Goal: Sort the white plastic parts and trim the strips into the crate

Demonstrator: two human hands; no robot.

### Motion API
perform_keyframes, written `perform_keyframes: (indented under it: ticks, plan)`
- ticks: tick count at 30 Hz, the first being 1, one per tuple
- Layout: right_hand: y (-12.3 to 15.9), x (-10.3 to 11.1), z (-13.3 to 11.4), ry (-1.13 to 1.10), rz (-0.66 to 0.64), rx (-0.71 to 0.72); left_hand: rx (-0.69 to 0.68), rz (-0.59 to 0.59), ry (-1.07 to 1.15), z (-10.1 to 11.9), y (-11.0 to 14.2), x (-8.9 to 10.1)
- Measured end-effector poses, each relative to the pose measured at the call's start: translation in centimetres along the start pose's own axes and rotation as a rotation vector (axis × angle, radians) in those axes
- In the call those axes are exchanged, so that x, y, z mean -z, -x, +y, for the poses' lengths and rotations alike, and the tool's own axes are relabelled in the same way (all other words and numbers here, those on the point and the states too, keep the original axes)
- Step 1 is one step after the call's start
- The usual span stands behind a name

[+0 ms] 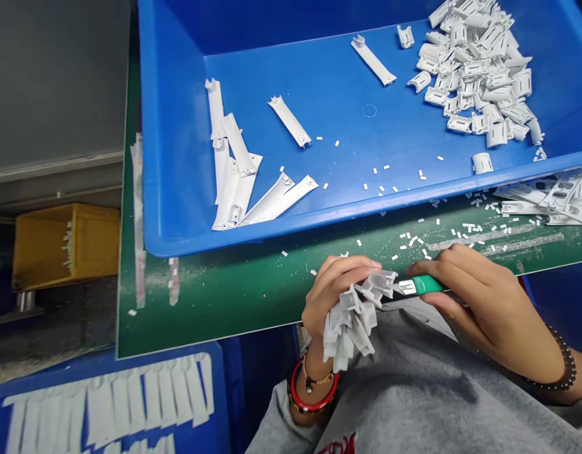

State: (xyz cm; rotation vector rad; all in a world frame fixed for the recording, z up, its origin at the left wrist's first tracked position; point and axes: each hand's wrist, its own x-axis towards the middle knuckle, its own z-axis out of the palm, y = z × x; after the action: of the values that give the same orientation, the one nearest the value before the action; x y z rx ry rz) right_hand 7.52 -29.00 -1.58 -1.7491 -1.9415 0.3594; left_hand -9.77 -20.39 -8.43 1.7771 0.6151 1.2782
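Note:
My left hand [325,296] is closed round a bunch of long white plastic parts [350,328], whose ends fan out toward my body. My right hand [489,309] grips a green-handled utility knife [427,285]. Its metal front end points left and meets the nearest of the white parts; whether the blade touches the plastic I cannot tell. Both hands are over the front edge of the green table, close to my grey top. Most of the left fingers are hidden behind the bunch.
Beyond my hands a large blue bin [272,228] holds long white strips [289,122] and a heap of short curved pieces [480,69]. White scraps litter the green table [215,302]. Flat white parts [560,198] lie right. A blue tray [224,403] and a yellow crate [96,243] stand left.

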Motion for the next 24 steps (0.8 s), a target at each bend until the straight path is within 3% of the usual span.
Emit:
perform_keyframes:
  ticks: [8,13,19,24]
  plan:
    - [0.72,-0.55,-0.23,0.151,0.241,-0.08,-0.029,-0.001,-0.031,-0.32,0.11,0.04]
    - [0.44,-0.23,-0.73,0.021,0.158,-0.064,-0.031,0.003,-0.014,-0.21,0.07,-0.02]
    - [0.42,-0.85,0.01,0.123,0.16,-0.125,-0.028,-0.013,-0.03,-0.3,0.16,0.0]
    - [0.0,-0.16,-0.49,-0.06,0.148,-0.106,-0.028,0.004,-0.028,-0.11,-0.07,-0.14]
